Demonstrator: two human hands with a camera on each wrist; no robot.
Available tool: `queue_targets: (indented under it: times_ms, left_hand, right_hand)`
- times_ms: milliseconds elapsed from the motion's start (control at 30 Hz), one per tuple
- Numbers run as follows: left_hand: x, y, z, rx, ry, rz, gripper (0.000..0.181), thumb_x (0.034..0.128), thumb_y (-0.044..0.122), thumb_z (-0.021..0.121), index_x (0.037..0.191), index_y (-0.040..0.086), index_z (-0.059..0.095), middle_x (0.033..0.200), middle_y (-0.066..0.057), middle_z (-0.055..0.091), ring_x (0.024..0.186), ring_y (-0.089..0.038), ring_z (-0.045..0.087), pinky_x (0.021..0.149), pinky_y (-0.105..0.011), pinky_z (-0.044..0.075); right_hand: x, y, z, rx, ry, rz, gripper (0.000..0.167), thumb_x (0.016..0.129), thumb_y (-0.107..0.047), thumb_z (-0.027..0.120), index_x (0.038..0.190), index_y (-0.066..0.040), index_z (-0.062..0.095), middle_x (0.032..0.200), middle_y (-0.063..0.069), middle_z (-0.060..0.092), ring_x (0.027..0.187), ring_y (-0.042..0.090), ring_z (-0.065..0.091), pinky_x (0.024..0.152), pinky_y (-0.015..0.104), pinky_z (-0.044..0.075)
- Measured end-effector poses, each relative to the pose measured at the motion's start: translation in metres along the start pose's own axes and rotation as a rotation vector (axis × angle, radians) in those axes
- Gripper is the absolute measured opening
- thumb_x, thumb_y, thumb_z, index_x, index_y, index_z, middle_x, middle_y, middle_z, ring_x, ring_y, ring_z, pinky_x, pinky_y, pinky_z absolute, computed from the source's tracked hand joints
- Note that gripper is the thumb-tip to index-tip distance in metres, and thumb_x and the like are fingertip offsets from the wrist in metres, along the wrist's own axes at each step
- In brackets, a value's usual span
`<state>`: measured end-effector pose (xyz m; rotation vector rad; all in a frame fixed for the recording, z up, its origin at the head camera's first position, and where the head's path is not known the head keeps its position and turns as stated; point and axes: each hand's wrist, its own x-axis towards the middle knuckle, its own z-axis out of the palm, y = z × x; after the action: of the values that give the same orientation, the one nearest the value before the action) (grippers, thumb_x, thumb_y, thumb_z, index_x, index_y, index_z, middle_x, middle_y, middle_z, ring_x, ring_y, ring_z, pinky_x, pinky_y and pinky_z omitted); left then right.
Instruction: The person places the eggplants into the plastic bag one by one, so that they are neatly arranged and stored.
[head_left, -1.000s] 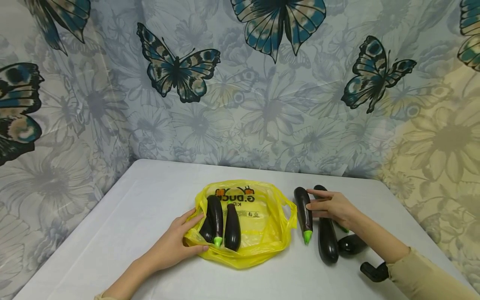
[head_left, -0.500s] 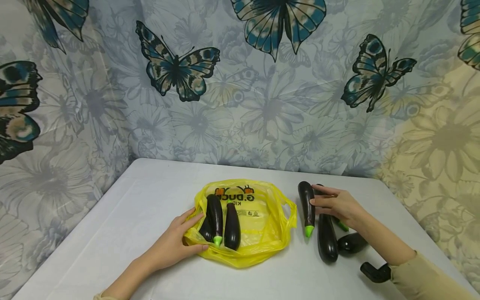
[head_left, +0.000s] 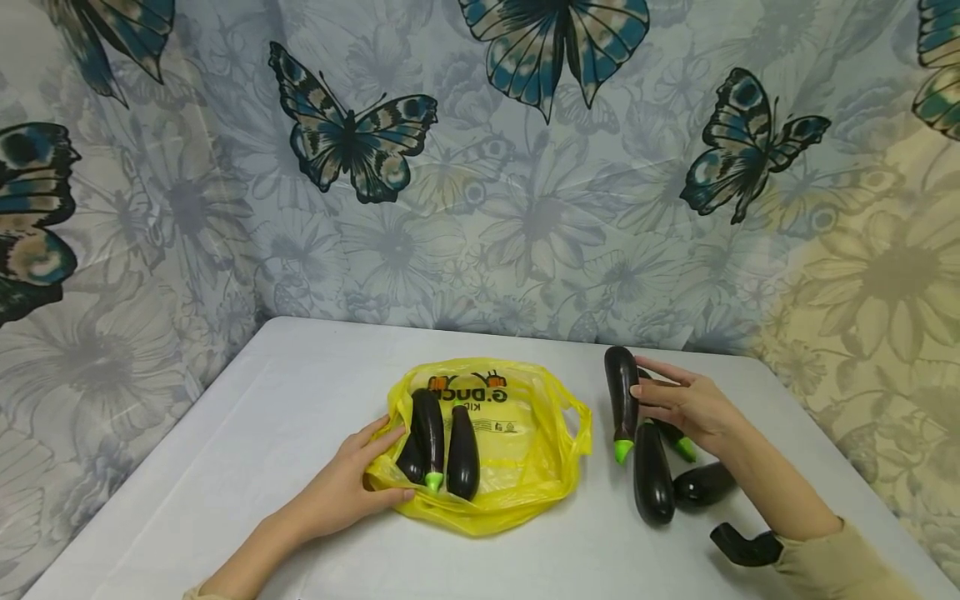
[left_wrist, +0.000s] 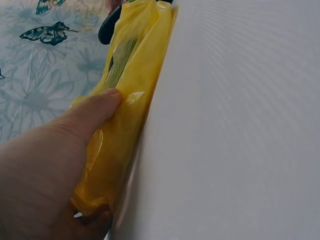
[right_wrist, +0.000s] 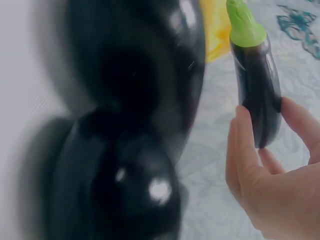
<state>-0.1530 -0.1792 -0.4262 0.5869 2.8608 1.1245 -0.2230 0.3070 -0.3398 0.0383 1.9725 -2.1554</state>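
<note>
My right hand (head_left: 693,408) pinches a dark eggplant (head_left: 621,392) between thumb and fingers, its green stem pointing toward me. The right wrist view shows fingertips on both sides of that eggplant (right_wrist: 257,90). At the left, my left hand (head_left: 337,487) grips the rim of a yellow plastic bag (head_left: 525,467), which lies with its mouth spread. Seen from the left wrist, the thumb of my left hand (left_wrist: 55,155) presses on the bag (left_wrist: 127,120), with a fingertip curled below. Three eggplants lie in the bag's left part, one of them (head_left: 463,454) in the middle.
Right of the bag, a long eggplant (head_left: 654,483) lies near another with a green stem (head_left: 678,442), partly behind my right hand. A rounder one (head_left: 701,486) and a bent black one (head_left: 742,546) lie closer to my right forearm. Butterfly-patterned cloth hangs behind the white table (head_left: 322,358).
My right hand and the pinched eggplant have moved away from me and slightly right, uncovering more of the eggplants below. My left hand keeps its place on the bag.
</note>
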Motion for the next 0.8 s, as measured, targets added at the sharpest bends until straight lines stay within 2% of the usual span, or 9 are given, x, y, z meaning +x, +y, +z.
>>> queue_targets:
  times_ms: [267,467,567,700,800]
  left_hand:
    - [0.0,0.0,0.001,0.003,0.002,-0.003,0.093,0.0763,0.069,0.069,0.153,0.028,0.038,0.161,-0.001,0.02,0.143,-0.033,0.019,0.106,-0.063,0.027]
    - [-0.001,0.0,0.003,0.001,-0.011,-0.014,0.093,0.0757,0.069,0.07,0.153,0.029,0.038,0.161,0.0,0.019,0.144,-0.032,0.019,0.106,-0.063,0.028]
    - [-0.001,0.001,0.003,-0.002,-0.014,-0.017,0.094,0.0754,0.07,0.07,0.153,0.029,0.037,0.161,0.001,0.019,0.144,-0.031,0.018,0.106,-0.063,0.028]
    - [0.0,0.0,0.002,0.005,0.01,0.013,0.093,0.0764,0.069,0.07,0.153,0.027,0.037,0.161,-0.002,0.02,0.143,-0.033,0.02,0.105,-0.063,0.028]
    - [0.001,-0.001,0.002,0.013,0.016,0.018,0.093,0.0765,0.069,0.07,0.153,0.027,0.037,0.161,-0.002,0.02,0.143,-0.034,0.02,0.105,-0.063,0.028]
  right_hand:
    - [-0.006,-0.006,0.011,0.06,-0.027,-0.02,0.062,0.09,0.002,0.07,0.145,-0.016,0.051,0.123,0.009,0.053,0.103,0.019,0.065,0.092,0.037,0.05]
    - [-0.013,-0.005,0.02,0.095,-0.043,-0.012,0.069,0.092,0.002,0.067,0.153,-0.013,0.038,0.133,0.01,0.045,0.108,0.018,0.063,0.094,0.038,0.049]
    - [-0.014,-0.007,0.03,0.111,-0.048,-0.015,0.072,0.092,0.003,0.067,0.154,-0.01,0.034,0.127,0.011,0.049,0.104,0.018,0.064,0.095,0.038,0.049]
    - [-0.013,-0.012,0.048,0.132,-0.048,-0.032,0.072,0.09,0.005,0.068,0.153,-0.007,0.036,0.113,0.011,0.053,0.096,0.021,0.065,0.094,0.04,0.049]
    - [-0.013,-0.014,0.064,0.134,-0.046,-0.037,0.072,0.089,0.005,0.07,0.152,-0.006,0.037,0.113,0.012,0.054,0.095,0.022,0.066,0.093,0.041,0.049]
